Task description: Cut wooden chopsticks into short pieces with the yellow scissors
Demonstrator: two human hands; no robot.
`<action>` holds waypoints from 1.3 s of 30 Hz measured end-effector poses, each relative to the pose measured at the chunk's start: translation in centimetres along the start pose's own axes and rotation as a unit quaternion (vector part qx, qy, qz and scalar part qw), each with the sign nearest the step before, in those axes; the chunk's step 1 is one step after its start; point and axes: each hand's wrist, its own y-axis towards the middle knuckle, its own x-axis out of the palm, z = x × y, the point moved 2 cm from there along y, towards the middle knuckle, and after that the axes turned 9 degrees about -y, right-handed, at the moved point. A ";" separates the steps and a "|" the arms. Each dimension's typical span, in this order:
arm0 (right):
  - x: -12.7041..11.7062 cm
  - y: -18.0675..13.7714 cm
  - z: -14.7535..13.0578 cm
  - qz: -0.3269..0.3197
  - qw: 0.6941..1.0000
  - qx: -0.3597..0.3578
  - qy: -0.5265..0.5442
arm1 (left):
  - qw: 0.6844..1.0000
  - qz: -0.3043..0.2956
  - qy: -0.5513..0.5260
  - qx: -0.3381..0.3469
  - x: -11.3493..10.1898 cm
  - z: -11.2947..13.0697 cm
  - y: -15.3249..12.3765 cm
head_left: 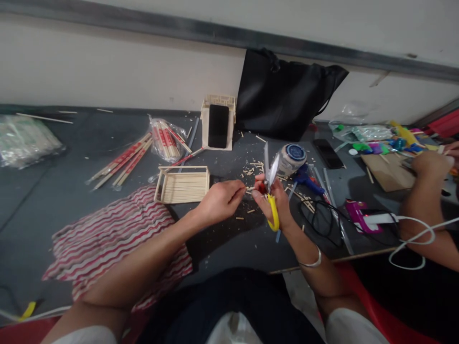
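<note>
My right hand (274, 203) is closed round the yellow and red handles of a pair of scissors (269, 179), whose blades point up and are spread apart. My left hand (220, 200) pinches a short thin wooden stick (249, 189) and holds its end toward the blades. Both hands hover just above the dark grey table (222, 239). Small wood offcuts (251, 169) lie scattered under and behind them.
A stick-built tray (182, 185) lies left of my hands on a striped cloth (107, 239). Behind are bagged chopsticks (165, 138), a stick box holding a phone (218, 125), a black bag (283, 95) and a tape roll (292, 157). Another person's hand (432, 165) works at right among cables.
</note>
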 end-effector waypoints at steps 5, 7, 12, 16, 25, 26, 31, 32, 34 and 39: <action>0.1 0.2 0.4 -0.046 0.995 -0.059 -0.068 | 0.997 -0.072 0.031 -0.026 0.2 -0.4 0.0; 0.1 0.2 0.4 -0.042 0.993 -0.077 -0.075 | 0.995 -0.089 0.034 -0.039 0.2 -0.4 0.0; 0.3 -0.1 0.4 -0.004 0.990 -0.121 -0.073 | 0.989 -0.113 0.037 -0.091 0.5 -0.4 0.0; 0.9 -0.4 0.8 0.001 0.991 -0.099 -0.090 | 0.981 -0.108 0.075 -0.141 1.0 0.0 0.0; 1.5 -0.7 1.3 0.006 0.984 -0.095 -0.150 | 0.947 -0.157 0.196 -0.199 1.4 0.7 0.2; 1.5 -0.7 1.3 0.007 0.983 -0.100 -0.153 | 0.947 -0.157 0.201 -0.198 1.5 0.8 0.1; 1.8 -0.7 1.4 -0.004 0.979 -0.096 -0.179 | 0.949 -0.150 0.206 -0.185 2.1 0.7 -0.3; 1.8 -0.6 1.3 -0.005 0.978 -0.095 -0.184 | 0.950 -0.152 0.200 -0.184 2.3 0.6 -0.4; 1.6 -0.5 1.2 0.001 0.978 -0.097 -0.185 | 0.959 -0.145 0.168 -0.178 2.4 0.4 -0.4; 0.2 0.2 1.7 0.068 0.982 -0.030 -0.174 | 0.985 0.019 -0.086 -0.145 1.2 -0.6 0.1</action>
